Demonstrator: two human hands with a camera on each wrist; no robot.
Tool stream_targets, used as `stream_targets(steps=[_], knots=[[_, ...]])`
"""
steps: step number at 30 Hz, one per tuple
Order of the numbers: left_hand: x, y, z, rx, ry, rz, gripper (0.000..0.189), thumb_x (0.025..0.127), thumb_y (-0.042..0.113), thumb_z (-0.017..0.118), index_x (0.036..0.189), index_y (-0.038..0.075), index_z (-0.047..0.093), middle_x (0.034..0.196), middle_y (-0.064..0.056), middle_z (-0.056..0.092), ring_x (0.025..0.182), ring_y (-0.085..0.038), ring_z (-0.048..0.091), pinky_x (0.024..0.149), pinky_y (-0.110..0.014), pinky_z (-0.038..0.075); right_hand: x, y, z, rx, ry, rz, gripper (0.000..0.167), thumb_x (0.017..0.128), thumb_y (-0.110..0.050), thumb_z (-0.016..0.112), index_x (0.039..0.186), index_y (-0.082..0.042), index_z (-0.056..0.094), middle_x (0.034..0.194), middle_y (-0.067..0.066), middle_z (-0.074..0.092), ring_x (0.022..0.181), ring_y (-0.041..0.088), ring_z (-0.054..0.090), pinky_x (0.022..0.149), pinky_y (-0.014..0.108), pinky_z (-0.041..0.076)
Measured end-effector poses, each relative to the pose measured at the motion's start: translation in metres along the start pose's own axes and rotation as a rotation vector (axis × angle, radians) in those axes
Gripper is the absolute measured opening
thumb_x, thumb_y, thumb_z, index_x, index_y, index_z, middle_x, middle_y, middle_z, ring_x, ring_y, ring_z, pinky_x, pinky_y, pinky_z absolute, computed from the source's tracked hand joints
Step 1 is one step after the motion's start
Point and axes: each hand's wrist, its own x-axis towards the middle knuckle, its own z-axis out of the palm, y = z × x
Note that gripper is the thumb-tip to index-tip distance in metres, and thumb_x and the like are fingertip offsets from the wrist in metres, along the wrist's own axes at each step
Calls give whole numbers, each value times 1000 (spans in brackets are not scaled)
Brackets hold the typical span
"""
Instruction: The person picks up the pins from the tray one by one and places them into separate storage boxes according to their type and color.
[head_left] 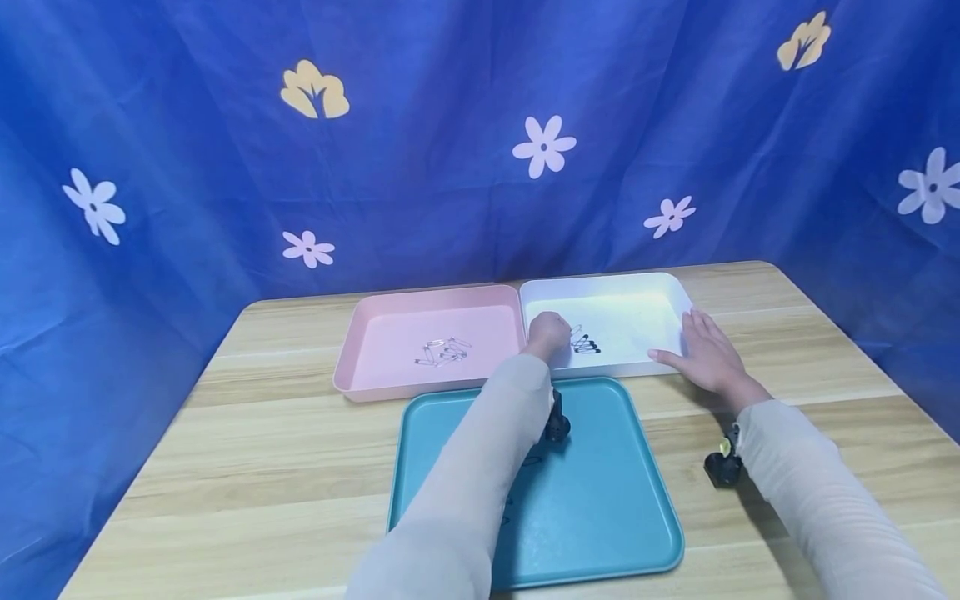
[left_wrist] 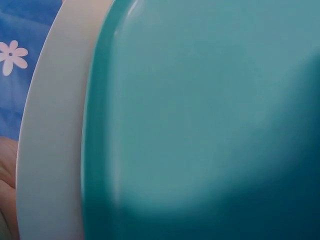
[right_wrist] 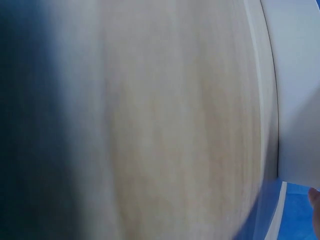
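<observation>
My left hand (head_left: 550,333) reaches over the front left part of the white tray (head_left: 637,296), its fingers bent down. Its fingertips are hidden, so any item between them does not show. Just right of it, several black and silver safety pins (head_left: 585,342) lie in that tray. My right hand (head_left: 708,354) rests at the white tray's right front corner, fingers spread and thumb over the front edge. In the left wrist view, only part of the left hand (left_wrist: 7,182) shows beyond the white tray's wall.
A pink tray (head_left: 390,321) with several silver safety pins (head_left: 444,352) adjoins the white tray on the left. In front lies a teal tray (head_left: 600,500), partly covered by the left sleeve, with a few pins (head_left: 506,511) beside the sleeve. All stand on a wooden table (head_left: 262,467).
</observation>
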Motion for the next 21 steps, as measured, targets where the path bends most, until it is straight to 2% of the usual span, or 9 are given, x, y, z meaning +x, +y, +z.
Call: stream_targets(steps=[2, 3, 6, 9, 11, 13, 16, 18, 21], knots=[[8, -3, 8, 10, 10, -13, 18, 75, 23, 53, 58, 24, 59, 61, 10, 54, 60, -12, 49, 61, -28, 43, 0, 0, 0, -2, -1, 3, 99, 80, -62, 36, 129, 18, 3, 135, 33, 0, 125, 41, -1, 101, 46, -2], [7, -1, 6, 6, -18, -39, 16, 77, 24, 53, 63, 22, 61, 67, 8, 56, 65, -14, 52, 66, -30, 44, 0, 0, 0, -3, -2, 6, 100, 79, -62, 36, 129, 18, 3, 135, 33, -1, 125, 41, -1, 101, 46, -2], [-43, 28, -38, 22, -19, -45, 18, 77, 18, 47, 65, 17, 60, 69, 3, 58, 64, -15, 51, 64, -28, 45, 1, -1, 0, -6, -4, 8, 100, 79, -63, 36, 129, 18, 3, 135, 34, -1, 125, 41, -1, 101, 47, -2], [-67, 42, -62, 129, -50, 3, 19, 78, 17, 45, 66, 14, 59, 71, 2, 57, 65, -13, 51, 65, -24, 45, 0, -1, -1, -9, -1, 6, 100, 79, -63, 36, 129, 18, 3, 135, 34, 0, 125, 42, -1, 101, 47, -1], [-65, 42, -61, 208, -31, 42, 18, 76, 17, 44, 65, 14, 59, 71, 2, 57, 63, -13, 51, 63, -24, 45, 0, -1, -1, -11, 2, 4, 100, 79, -62, 36, 128, 18, 3, 134, 34, 0, 125, 42, -1, 101, 47, -1], [-59, 40, -56, 211, -56, 40, 18, 78, 23, 47, 70, 16, 61, 75, 4, 59, 66, -12, 52, 65, -25, 45, 0, -1, -1, -13, 4, 5, 100, 79, -62, 36, 128, 18, 4, 134, 34, 0, 125, 42, 0, 101, 47, -1], [-67, 44, -62, 77, -50, 2, 16, 77, 27, 52, 72, 16, 63, 75, 4, 59, 65, -14, 52, 62, -27, 44, 0, -2, -1, -10, 2, 5, 100, 79, -62, 36, 128, 18, 4, 134, 34, 0, 125, 42, -1, 101, 47, -1], [-93, 57, -85, -33, -69, -12, 15, 76, 27, 56, 71, 15, 62, 73, 3, 58, 64, -14, 51, 61, -26, 43, 0, -2, -1, -5, -2, 8, 100, 79, -62, 36, 129, 18, 4, 134, 34, -1, 125, 42, -1, 100, 47, -1], [-149, 83, -135, -140, -86, -10, 14, 76, 20, 55, 68, 9, 59, 70, -1, 56, 62, -16, 50, 59, -27, 42, 0, -2, 0, -1, -7, 18, 100, 79, -62, 37, 129, 17, 3, 135, 33, -2, 125, 41, -2, 100, 47, -1]])
